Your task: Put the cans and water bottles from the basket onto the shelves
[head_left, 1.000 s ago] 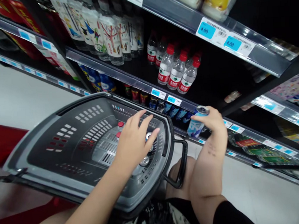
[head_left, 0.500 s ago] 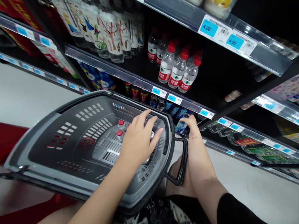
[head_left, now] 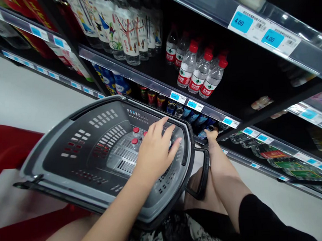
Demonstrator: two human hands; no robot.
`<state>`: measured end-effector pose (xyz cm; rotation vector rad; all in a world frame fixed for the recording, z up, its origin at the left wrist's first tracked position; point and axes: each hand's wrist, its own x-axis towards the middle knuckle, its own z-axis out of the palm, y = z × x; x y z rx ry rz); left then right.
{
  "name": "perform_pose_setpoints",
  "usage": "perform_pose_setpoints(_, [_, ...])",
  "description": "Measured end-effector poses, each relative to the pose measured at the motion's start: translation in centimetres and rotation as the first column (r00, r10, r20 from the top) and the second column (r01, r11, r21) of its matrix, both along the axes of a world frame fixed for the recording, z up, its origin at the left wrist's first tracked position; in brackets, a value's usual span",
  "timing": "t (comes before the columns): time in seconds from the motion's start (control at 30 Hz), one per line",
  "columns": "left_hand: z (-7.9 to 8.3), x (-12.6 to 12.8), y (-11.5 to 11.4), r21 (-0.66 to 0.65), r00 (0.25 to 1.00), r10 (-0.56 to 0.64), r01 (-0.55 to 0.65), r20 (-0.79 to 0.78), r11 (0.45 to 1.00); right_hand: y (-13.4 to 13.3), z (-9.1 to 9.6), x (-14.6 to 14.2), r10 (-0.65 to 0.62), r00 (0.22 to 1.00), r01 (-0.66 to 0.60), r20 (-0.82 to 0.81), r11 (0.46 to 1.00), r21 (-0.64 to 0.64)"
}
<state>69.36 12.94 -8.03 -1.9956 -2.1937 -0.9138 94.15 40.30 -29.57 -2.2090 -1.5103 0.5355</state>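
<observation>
In the head view, the right hand (head_left: 212,134) has its fingers curled round a blue can (head_left: 202,134) below the shelf edge (head_left: 137,77) — best gripped firmly by the body and kept clear of that edge. The left hand (head_left: 157,149) hovers, fingers wide, over one basket (head_left: 53,156). Three red caps (head_left: 136,129) show inside; three red-capped bottles (head_left: 199,78) stand foremost on the shelf — those behind can't be counted.

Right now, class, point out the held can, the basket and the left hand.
Held can (head_left: 202,135): head view, on its blue side.
Basket (head_left: 53,168): head view, on its inner wall.
Left hand (head_left: 155,150): head view, on its back.
</observation>
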Motion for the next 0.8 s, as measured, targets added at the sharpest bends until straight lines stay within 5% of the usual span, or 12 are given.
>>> perform_pose_setpoints(0.23, [0.0,-0.6,-0.2,0.017,1.0,0.015,-0.015,0.005,1.0,0.6,1.2,-1.3,0.006,1.0,-0.006,-0.001,1.0,0.002])
perform_pose_setpoints(0.53, [0.1,-1.9,-0.6,0.038,0.999,0.033,-0.033,-0.01,0.999,3.2,-0.3,-1.9,-0.016,0.997,0.021,0.076,0.997,-0.076])
perform_pose_setpoints(0.63, [0.2,-2.0,-0.6,0.191,0.999,0.012,-0.005,-0.034,0.982,2.8,0.0,-2.2,-0.033,0.991,0.048,0.131,0.992,-0.116])
perform_pose_setpoints(0.73, [0.8,-1.5,-1.4,0.486,0.988,-0.05,0.114,-0.143,0.867,1.9,1.0,-3.1,-0.037,0.978,0.069,0.204,0.986,-0.153])
perform_pose_setpoints(0.8, [2.0,-0.8,-2.9,0.559,0.986,-0.111,0.163,-0.125,0.813,1.1,1.9,-4.1,-0.034,0.963,0.078,0.269,0.985,-0.155])
